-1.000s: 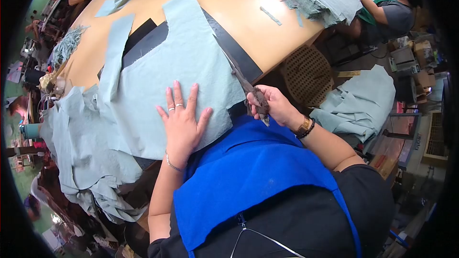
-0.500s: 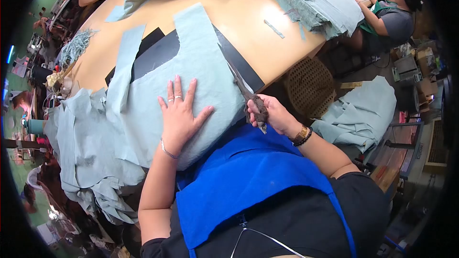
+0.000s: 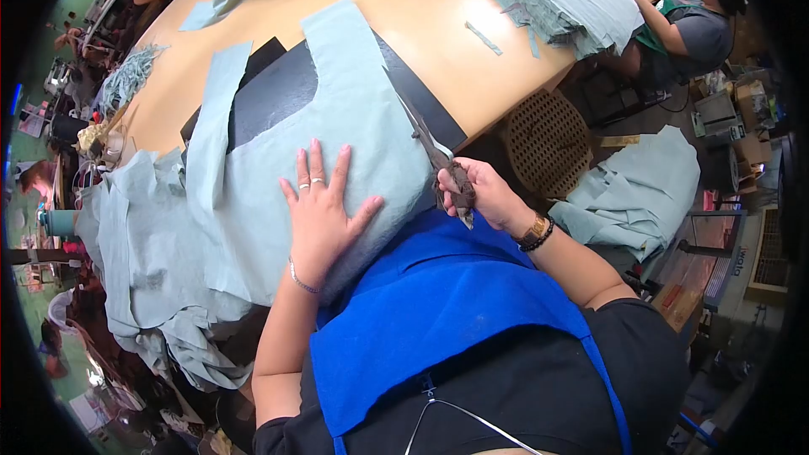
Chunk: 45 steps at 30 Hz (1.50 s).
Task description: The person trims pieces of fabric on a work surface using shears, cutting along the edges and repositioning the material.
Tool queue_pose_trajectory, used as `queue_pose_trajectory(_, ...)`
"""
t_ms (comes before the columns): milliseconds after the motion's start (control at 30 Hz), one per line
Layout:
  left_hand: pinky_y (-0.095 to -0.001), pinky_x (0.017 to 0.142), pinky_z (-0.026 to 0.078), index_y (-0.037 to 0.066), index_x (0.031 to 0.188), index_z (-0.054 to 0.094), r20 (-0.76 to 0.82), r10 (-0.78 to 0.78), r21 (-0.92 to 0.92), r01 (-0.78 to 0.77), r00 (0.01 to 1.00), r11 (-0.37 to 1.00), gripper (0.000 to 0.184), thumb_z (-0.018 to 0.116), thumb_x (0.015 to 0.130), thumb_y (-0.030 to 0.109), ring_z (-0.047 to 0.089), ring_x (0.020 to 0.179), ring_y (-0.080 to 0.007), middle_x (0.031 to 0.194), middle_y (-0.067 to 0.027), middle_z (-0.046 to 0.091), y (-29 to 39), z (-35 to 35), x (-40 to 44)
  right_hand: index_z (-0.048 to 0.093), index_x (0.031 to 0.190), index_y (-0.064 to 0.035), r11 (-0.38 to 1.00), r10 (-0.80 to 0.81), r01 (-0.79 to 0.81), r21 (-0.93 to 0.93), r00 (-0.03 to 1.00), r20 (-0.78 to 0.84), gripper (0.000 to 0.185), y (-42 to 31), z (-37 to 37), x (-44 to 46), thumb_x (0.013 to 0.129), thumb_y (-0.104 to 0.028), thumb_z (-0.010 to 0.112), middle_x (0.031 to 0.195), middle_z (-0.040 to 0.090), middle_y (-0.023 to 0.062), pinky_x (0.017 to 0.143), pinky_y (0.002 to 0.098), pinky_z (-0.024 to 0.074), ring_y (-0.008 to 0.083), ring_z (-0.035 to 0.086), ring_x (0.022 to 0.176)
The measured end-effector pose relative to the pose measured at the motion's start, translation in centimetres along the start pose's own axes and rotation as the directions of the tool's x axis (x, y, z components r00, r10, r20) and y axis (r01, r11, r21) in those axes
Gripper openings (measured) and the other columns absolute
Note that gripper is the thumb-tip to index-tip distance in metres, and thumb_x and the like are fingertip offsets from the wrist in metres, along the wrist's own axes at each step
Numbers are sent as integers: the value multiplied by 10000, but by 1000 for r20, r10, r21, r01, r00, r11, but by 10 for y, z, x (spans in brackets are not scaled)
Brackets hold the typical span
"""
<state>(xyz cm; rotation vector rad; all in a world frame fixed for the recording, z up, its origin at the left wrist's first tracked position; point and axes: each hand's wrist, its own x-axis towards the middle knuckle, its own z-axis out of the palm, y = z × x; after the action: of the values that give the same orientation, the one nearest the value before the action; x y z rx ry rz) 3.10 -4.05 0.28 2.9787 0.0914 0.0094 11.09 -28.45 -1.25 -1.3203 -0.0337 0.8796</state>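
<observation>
My left hand (image 3: 322,206) lies flat on a pale blue-green cloth piece (image 3: 362,105), fingers spread. In my right hand (image 3: 489,192) is a pair of scissors (image 3: 434,152) with dark wrapped handles. Its blades point away from me and lie along the right edge of the cloth; how far apart they are is hard to see. Under the cloth a dark board (image 3: 278,97) shows on the table. A narrow arm of the cloth (image 3: 221,109) stretches up at the left.
Draped cloth (image 3: 156,244) hangs over the table's left side. Stacked cloth (image 3: 560,8) stands at the far right of the table (image 3: 421,21). A woven stool (image 3: 548,147) and more cloth (image 3: 640,190) are on my right. Two other people work around the table.
My left hand has slid slightly to the right with the cloth beneath it. My right hand and the scissors have shifted a little to the right.
</observation>
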Motion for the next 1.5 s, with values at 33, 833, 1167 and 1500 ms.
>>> queue_pose_trajectory(33,-692,1036,151,198,1466,331,1,-1,0,1,1000,1000,822,560,807,633,139,1424,-403,1550,-201,150,1,0,-3,588,904,-72,1000,-4,4,7,1000,5,282,-1,0,1,893,-345,659,667,584,-2,535,210,466,69,563,575)
queue_pose_trajectory(833,-670,1053,157,187,1465,330,-73,36,7,-35,997,999,794,522,836,633,159,1423,-391,1534,-215,197,2,10,36,555,882,-67,1000,-16,16,5,1000,0,247,0,0,-1,924,-301,619,686,589,12,547,219,492,79,574,581)
queue_pose_trajectory(1167,-677,1049,152,183,1456,347,-58,67,-14,-68,996,998,805,537,820,638,163,1419,-399,1530,-218,203,6,10,21,559,879,-67,1000,0,0,-12,1000,-21,254,-4,2,-1,927,-310,614,669,583,9,529,213,471,76,559,554)
queue_pose_trajectory(1500,-696,1033,169,173,1472,294,-126,2,-92,-14,992,996,842,500,826,672,172,1409,-422,1520,-233,214,6,14,57,585,895,-77,999,-34,34,-13,999,-18,244,0,2,-1,908,-314,642,668,585,2,525,207,466,73,568,567)
